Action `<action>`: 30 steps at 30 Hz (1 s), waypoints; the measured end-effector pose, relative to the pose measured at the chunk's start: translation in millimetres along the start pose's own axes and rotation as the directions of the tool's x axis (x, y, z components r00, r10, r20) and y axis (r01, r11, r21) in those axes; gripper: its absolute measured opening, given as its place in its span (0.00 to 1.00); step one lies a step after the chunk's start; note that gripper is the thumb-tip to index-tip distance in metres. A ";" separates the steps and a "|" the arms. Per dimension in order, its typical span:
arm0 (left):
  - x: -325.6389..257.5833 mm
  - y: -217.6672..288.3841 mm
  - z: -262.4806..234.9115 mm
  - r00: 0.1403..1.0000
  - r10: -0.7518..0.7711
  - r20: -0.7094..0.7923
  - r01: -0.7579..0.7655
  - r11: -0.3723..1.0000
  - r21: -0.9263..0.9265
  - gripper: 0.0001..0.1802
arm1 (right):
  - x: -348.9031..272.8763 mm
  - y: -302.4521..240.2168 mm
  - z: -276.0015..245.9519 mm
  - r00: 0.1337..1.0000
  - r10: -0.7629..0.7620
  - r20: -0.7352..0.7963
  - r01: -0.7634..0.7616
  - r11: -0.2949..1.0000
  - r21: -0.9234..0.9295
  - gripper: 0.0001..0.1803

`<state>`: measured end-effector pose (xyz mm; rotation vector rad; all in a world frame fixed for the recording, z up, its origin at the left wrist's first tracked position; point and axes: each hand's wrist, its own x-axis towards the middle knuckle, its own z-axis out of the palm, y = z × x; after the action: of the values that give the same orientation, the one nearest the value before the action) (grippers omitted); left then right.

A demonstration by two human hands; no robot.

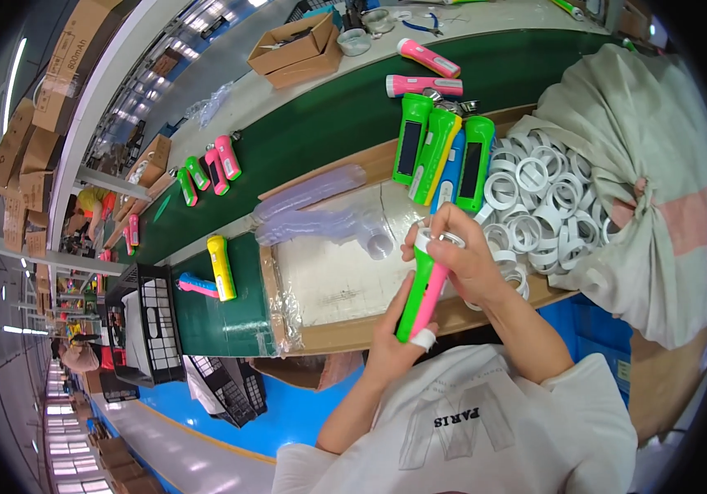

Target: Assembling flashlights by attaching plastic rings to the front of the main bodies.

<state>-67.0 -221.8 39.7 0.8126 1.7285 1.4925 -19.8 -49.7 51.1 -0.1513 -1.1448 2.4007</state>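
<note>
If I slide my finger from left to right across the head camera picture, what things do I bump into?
Black wire basket → yellow plastic flashlight → clear plastic tube stack → green-and-pink flashlight held in both hands → pile of white plastic rings → beige cloth sack.

We grip a green-and-pink plastic torch (422, 290) in our left hand (394, 333), while our right hand (462, 257) presses a white plastic ring (440, 239) onto its head above the foil-covered board (329, 280).
</note>
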 end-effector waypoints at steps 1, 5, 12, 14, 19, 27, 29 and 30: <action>4.6 -6.1 -0.5 1.000 -0.002 0.012 0.002 1.000 0.000 0.41 | 2.7 5.6 -0.1 0.995 0.033 -0.099 -0.035 0.999 -0.019 0.14; 17.8 -2.8 -1.8 0.983 -0.170 0.074 0.185 0.929 -0.320 0.42 | 11.9 1.4 -4.1 0.988 0.098 -0.121 -0.100 0.995 -0.004 0.20; 40.6 -26.8 -48.6 0.910 -0.149 0.388 0.412 0.193 -0.891 0.38 | -30.3 -31.8 -37.7 0.991 0.106 -0.085 -0.100 0.146 -0.984 0.22; 57.4 -12.9 -54.5 0.922 -0.298 0.249 0.351 0.364 -0.863 0.33 | -47.6 -32.8 -45.0 0.991 0.085 0.099 0.101 -0.029 -0.994 0.22; 157.2 0.8 -104.6 0.984 -0.175 -0.024 0.145 0.881 -0.451 0.30 | -55.3 -23.0 -53.1 0.882 0.300 0.365 0.463 -0.394 -0.794 0.16; 160.2 -6.3 -114.5 0.920 0.301 0.251 -0.370 0.455 0.810 0.29 | -44.7 -23.6 -71.9 0.879 0.160 0.450 0.467 -0.091 -0.880 0.09; 141.0 0.8 -94.5 0.894 0.281 0.348 -0.435 0.360 0.825 0.28 | -32.9 -38.2 -60.0 0.927 0.013 0.376 0.360 0.255 -0.898 0.09; 135.5 0.4 -89.4 0.888 0.262 0.377 -0.447 0.305 0.841 0.29 | -24.4 -45.2 -54.7 0.936 -0.030 0.352 0.338 0.367 -0.867 0.09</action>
<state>-216.7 -159.2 33.5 1.9615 2.3061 0.4565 34.4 2.0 47.6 -0.0165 -2.4060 1.2963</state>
